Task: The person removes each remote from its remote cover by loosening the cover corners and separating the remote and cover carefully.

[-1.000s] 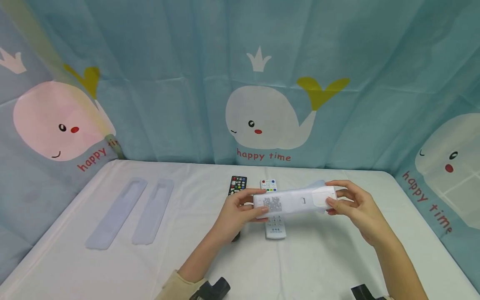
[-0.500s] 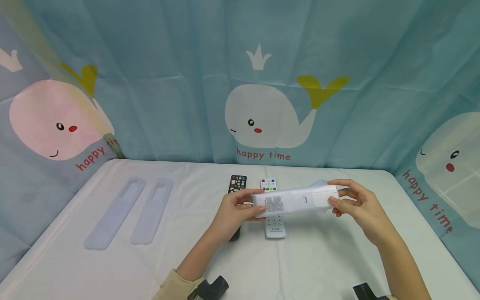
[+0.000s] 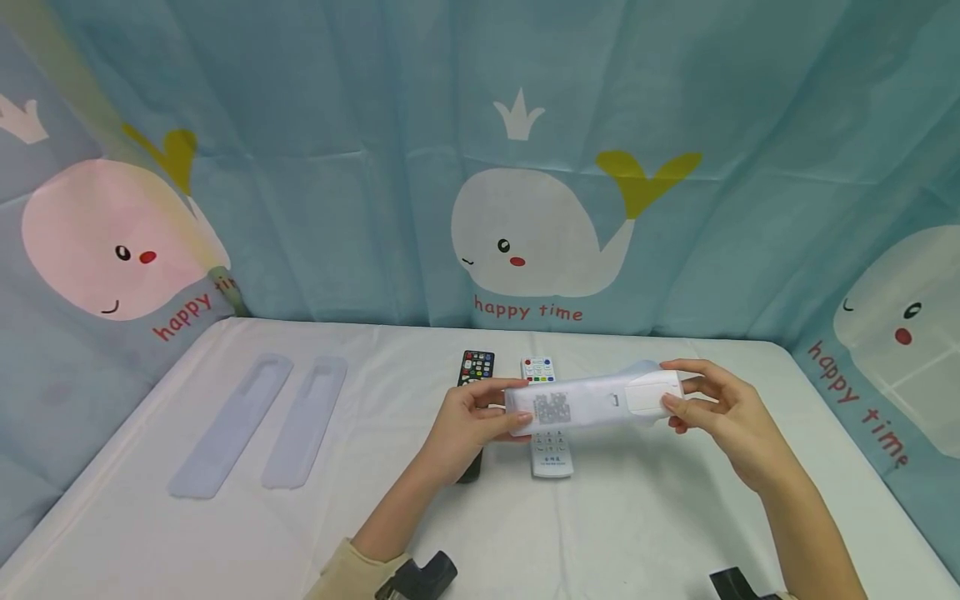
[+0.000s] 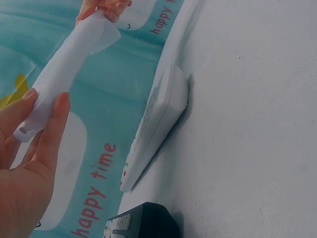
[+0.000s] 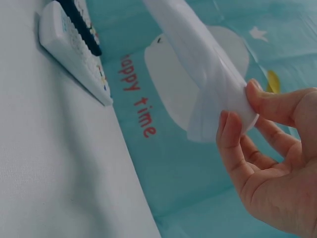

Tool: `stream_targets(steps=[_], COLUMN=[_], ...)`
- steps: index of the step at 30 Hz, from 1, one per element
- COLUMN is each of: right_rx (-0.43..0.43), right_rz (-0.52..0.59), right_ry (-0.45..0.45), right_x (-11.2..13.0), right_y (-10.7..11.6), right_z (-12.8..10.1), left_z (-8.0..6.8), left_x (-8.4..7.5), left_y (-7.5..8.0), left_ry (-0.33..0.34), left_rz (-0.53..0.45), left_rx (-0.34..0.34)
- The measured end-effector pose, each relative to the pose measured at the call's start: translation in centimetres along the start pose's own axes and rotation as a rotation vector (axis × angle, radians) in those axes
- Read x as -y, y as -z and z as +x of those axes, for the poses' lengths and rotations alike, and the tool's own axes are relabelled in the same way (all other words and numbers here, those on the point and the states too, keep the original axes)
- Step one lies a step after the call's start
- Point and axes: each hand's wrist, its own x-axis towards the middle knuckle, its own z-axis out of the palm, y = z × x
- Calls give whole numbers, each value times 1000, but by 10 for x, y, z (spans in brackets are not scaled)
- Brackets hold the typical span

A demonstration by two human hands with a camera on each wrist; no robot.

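A white remote control (image 3: 652, 393), back side up, lies partly inside a translucent protective cover (image 3: 585, 404). Both are held above the table. My left hand (image 3: 472, 421) pinches the covered left end between thumb and fingers. With thumb and fingertips, my right hand (image 3: 720, 417) grips the bare right end, where the loose mouth of the cover flares. In the left wrist view the cover (image 4: 64, 64) runs from one hand to the other. Below them lie a white remote (image 3: 551, 458) and a black remote (image 3: 477, 367), buttons up; both are partly hidden by the hands and cover.
Two flat translucent covers (image 3: 232, 425) (image 3: 306, 425) lie side by side on the left of the white-clothed table (image 3: 420, 542). A teal whale-print curtain (image 3: 337, 233) stands behind the table and along both sides.
My right hand has moved slightly right, and the remote has slid a little that way out of the cover. My left hand keeps its grip on the other end.
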Motion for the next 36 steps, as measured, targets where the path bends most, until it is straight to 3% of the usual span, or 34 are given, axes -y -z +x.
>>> stream_targets(steps=[21,36], right_rx=[9,-26], right_rz=[77,6], right_ry=[33,-5], right_x=[-2,-2], right_y=[8,10], right_z=[-1,-2], left_z=[-1,-1], left_x=[-1,0], left_y=[0,5], left_ry=[-14,-20], left_rz=[-12,15], left_rx=[-9,-38])
